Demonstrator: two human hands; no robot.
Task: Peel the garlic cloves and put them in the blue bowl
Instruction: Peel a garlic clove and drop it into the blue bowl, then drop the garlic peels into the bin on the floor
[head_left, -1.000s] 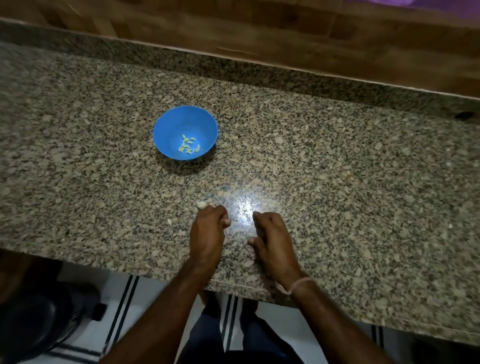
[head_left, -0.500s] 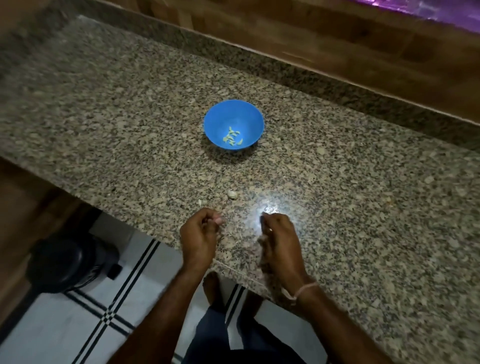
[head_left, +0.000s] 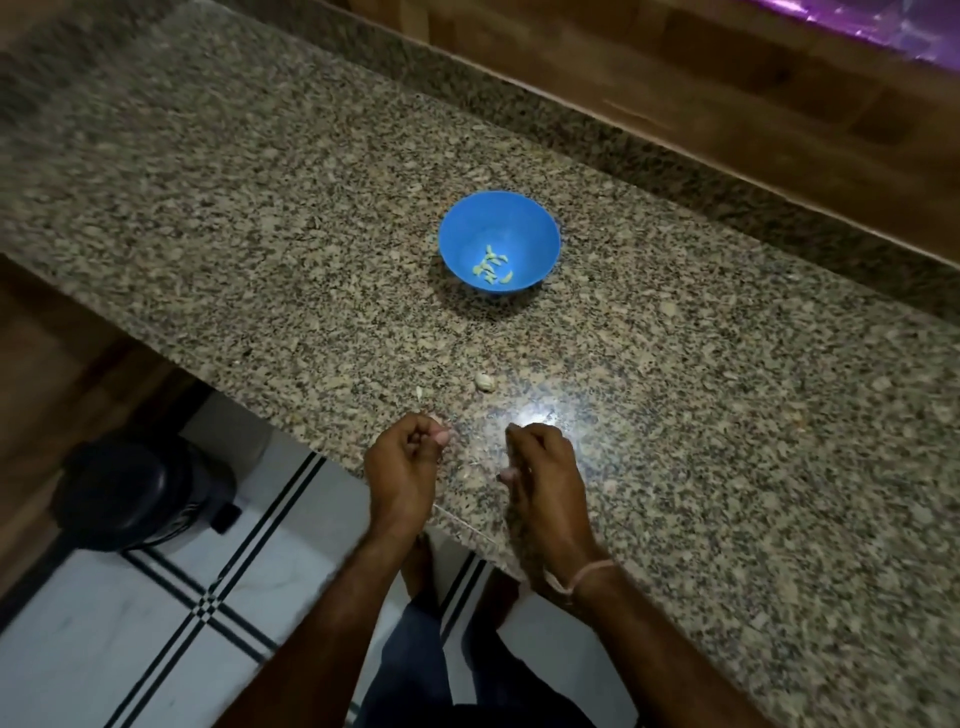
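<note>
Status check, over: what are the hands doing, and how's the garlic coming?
Left hand and right hand curled, contents unclear. Several peeled cloves in round blue plastic bowl; one pale clove loose on speckled granite counter. Nothing blocking.

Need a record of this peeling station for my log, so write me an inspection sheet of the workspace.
Surface: speckled granite counter, with a glare spot near the hands.
Job's things: blue bowl upright on the counter, several peeled cloves inside; one garlic clove lies on the counter between bowl and hands.
Clutter: a small pale scrap beside that clove.
Hands: left hand and right hand both curled over the counter's near edge; whether either holds anything cannot be told.
Cables: nothing seen.
Surroundings: wooden wall behind; tiled floor and a dark round container below.
</note>
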